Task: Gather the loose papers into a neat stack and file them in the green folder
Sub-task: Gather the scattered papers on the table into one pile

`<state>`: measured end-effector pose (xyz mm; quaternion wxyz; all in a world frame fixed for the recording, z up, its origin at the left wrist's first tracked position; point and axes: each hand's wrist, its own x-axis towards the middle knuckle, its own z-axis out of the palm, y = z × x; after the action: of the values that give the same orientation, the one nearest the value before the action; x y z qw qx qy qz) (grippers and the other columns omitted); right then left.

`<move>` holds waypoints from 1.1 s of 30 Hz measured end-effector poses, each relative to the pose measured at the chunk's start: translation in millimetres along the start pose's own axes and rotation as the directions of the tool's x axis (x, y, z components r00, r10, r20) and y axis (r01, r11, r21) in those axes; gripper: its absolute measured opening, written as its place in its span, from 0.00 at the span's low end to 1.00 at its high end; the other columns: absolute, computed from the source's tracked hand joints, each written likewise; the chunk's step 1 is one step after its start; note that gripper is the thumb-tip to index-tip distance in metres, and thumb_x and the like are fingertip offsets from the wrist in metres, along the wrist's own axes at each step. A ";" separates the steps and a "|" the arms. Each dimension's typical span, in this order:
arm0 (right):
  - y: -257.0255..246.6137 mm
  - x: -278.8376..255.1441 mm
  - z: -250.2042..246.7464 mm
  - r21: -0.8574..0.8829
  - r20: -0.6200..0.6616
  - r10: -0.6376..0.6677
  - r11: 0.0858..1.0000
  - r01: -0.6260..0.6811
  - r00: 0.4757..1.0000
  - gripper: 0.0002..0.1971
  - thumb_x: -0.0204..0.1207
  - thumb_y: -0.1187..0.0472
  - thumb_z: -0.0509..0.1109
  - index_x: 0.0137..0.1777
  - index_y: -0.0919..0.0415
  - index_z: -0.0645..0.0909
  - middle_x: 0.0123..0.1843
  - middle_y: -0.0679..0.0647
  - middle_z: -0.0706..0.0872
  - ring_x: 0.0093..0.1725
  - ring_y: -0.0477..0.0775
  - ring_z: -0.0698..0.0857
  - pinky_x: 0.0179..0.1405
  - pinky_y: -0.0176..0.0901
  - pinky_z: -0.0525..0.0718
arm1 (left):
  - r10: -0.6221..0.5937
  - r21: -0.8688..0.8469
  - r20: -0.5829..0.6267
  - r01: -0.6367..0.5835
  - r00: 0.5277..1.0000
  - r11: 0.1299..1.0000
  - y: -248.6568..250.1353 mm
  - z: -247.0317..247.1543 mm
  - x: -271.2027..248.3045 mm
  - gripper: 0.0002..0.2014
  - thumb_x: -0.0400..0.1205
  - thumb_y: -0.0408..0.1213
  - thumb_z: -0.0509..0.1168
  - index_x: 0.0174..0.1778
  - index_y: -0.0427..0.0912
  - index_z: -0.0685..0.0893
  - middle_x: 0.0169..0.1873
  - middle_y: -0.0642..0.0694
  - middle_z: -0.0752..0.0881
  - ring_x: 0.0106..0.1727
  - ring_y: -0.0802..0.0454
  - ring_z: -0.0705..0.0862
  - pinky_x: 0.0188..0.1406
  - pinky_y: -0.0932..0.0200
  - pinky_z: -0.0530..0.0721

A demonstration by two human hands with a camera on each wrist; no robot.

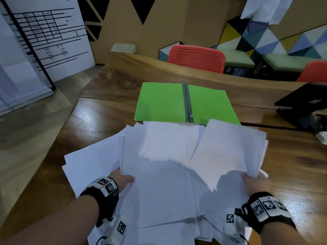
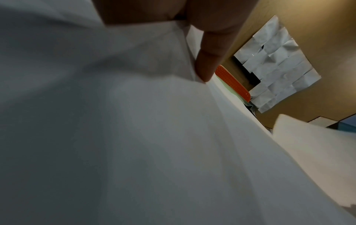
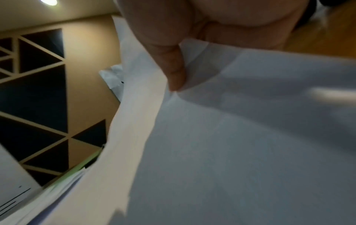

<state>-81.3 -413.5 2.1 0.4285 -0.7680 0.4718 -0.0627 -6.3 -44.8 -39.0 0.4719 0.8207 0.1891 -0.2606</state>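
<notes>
While both forearms reach forward over the wooden table [image 1: 292, 167], each hand takes one side of the loose papers [image 1: 168, 174]. The left hand [image 1: 122, 181] sits at the near left edge of the upper sheets, wrist level, thumb laid on top of the paper and the remaining fingers hidden beneath it. In the left wrist view one finger [image 2: 210, 60] presses along a fold of white sheet, the paper bunching at its tip; the hand is closed onto the sheets in a pinch. The right hand [image 1: 256, 184] grips the near right corner, where several sheets curl upward out of its grasp. In the right wrist view a finger [image 3: 175, 71] bears down on a sheet edge, with paper on both sides of it (the rest of that hand is out of frame or blurred). Both wrists carry black straps with printed marker tags.

The papers are uneven: sheets fan out left and toward the person, edges misaligned, the right portion lifted off the table. The green folder [image 1: 159, 103] lies open and flat on the table just beyond the papers, spine running away from the person; the far edge of the sheets overlaps its near edge. A red chair [image 1: 196, 58] stands behind the table.
</notes>
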 end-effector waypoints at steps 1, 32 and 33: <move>-8.3 -1.7 -6.8 0.129 -0.026 -0.038 0.991 0.041 0.999 0.09 0.71 0.64 0.68 0.49 0.67 0.83 0.37 0.63 0.83 0.45 0.61 0.78 0.49 0.47 0.72 | 0.003 -0.008 0.006 -0.003 1.000 1.000 0.2 -0.3 0.2 0.17 0.75 0.27 0.69 0.60 0.28 0.81 0.58 0.30 0.85 0.49 0.43 0.79 0.52 0.55 0.74; -13.0 17.2 20.9 -0.222 0.122 0.255 0.949 -0.225 0.959 0.28 0.71 0.62 0.73 0.70 0.70 0.73 0.69 0.68 0.79 0.65 0.68 0.80 0.60 0.53 0.78 | 0.028 -0.043 0.037 -0.026 0.999 0.999 -9.7 1.3 12.0 0.10 0.73 0.30 0.72 0.48 0.37 0.82 0.45 0.39 0.84 0.47 0.43 0.82 0.50 0.54 0.76; -13.9 18.8 18.3 -0.191 0.103 0.223 0.961 -0.201 0.969 0.29 0.71 0.62 0.72 0.72 0.68 0.71 0.69 0.67 0.79 0.64 0.68 0.80 0.61 0.53 0.77 | 0.026 -0.037 0.038 -0.025 0.999 0.999 -9.6 1.9 12.6 0.11 0.73 0.30 0.72 0.50 0.37 0.82 0.45 0.39 0.84 0.47 0.43 0.82 0.49 0.55 0.76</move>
<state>-52.5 -414.5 -5.1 0.3902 -0.7507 0.5280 0.0738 -2.1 -41.0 -53.9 0.4935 0.8092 0.1744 -0.2668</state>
